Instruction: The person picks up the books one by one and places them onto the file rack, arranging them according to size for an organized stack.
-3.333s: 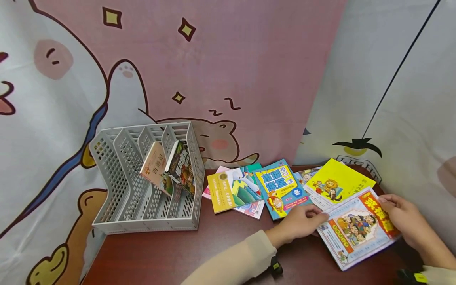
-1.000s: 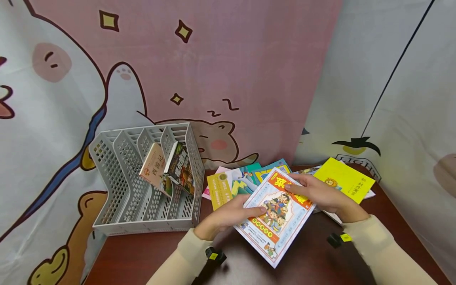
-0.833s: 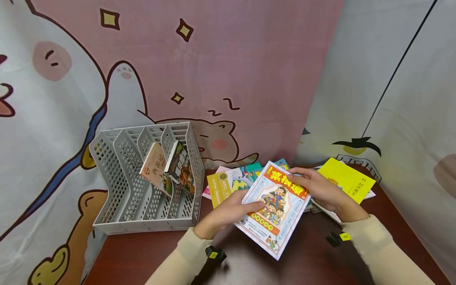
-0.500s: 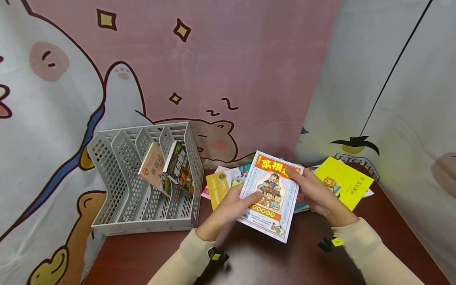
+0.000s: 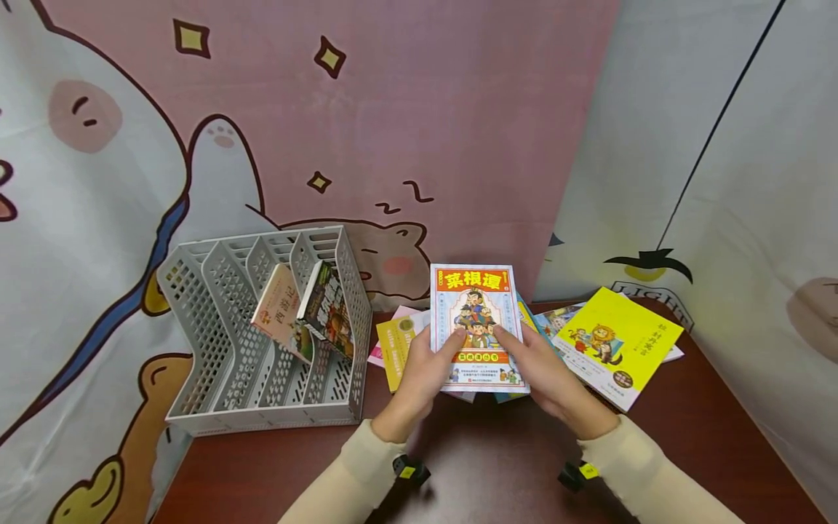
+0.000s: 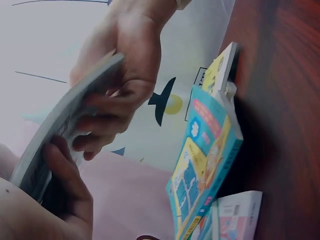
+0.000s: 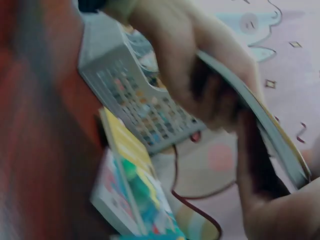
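Note:
In the head view, a picture book (image 5: 476, 320) with a red title band and cartoon children on its cover is held upright above the table, cover facing me. My left hand (image 5: 422, 371) grips its left edge, thumb on the cover. At the right edge my right hand (image 5: 538, 370) grips it likewise. Both wrist views show fingers curled behind the back cover. Behind and below the held book lie a yellow-and-white book (image 5: 396, 346) and a blue book (image 6: 207, 160), both largely hidden in the head view.
A grey slotted file rack (image 5: 262, 421) stands at the left; a peach book (image 5: 286, 316) and a dark book (image 5: 329, 309) lean in its right-hand compartments. A bright yellow book (image 5: 618, 342) lies on others at the right of the dark red table (image 5: 497, 466).
Both hands have brought the book from the table's right side leftward to the middle, turning it from slanted to straight. The yellow book now shows fully. The rack and its books have not moved.

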### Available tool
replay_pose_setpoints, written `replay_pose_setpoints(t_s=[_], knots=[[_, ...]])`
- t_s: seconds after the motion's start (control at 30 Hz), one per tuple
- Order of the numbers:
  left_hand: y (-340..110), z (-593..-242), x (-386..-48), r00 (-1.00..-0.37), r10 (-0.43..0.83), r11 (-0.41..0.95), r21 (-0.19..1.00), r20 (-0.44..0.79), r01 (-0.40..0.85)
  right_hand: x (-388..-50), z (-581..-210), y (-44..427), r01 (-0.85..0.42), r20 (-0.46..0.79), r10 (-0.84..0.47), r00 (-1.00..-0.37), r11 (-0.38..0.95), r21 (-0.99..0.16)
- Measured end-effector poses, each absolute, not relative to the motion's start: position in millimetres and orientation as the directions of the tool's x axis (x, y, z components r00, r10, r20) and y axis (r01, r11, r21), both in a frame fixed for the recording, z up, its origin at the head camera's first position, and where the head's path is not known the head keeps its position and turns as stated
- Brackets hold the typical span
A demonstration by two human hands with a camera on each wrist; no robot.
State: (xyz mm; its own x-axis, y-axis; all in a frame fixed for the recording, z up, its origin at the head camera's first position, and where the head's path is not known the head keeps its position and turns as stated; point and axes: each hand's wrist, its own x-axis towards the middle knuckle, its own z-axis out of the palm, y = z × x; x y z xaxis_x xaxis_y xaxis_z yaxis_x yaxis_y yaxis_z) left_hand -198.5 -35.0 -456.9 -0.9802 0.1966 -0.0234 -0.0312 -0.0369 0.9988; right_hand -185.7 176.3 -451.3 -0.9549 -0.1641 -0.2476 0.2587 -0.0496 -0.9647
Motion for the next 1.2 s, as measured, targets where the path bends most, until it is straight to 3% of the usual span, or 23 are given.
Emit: replay_pose_setpoints(t_s=[0.2,0.7,0.87,1.2], knots=[[-30.4,-465.2,-199.1,-0.988,0.154,-0.075,0.997,0.002,-0.010,-183.7,-460.1,160.8,0.175,-0.168,-0.070,-0.983,-0.112,-0.978],[-41.3,-461.8,-204.7,-0.980,0.188,0.009,0.998,-0.069,-0.068,-184.7,-461.2,162.2,0.140,-0.135,-0.079,-0.988,-0.070,-0.988],[-52.3,-457.2,-215.0,-0.976,0.188,-0.017,0.994,-0.107,-0.112,-180.6,-461.0,163.3,0.159,-0.156,-0.138,-0.978,-0.013,-0.987],[-73.7,-442.3,-231.4,-0.983,0.135,-0.210,0.966,-0.128,-0.154,-174.7,-465.3,161.2,0.113,-0.142,-0.287,-0.947,0.117,-0.987]])
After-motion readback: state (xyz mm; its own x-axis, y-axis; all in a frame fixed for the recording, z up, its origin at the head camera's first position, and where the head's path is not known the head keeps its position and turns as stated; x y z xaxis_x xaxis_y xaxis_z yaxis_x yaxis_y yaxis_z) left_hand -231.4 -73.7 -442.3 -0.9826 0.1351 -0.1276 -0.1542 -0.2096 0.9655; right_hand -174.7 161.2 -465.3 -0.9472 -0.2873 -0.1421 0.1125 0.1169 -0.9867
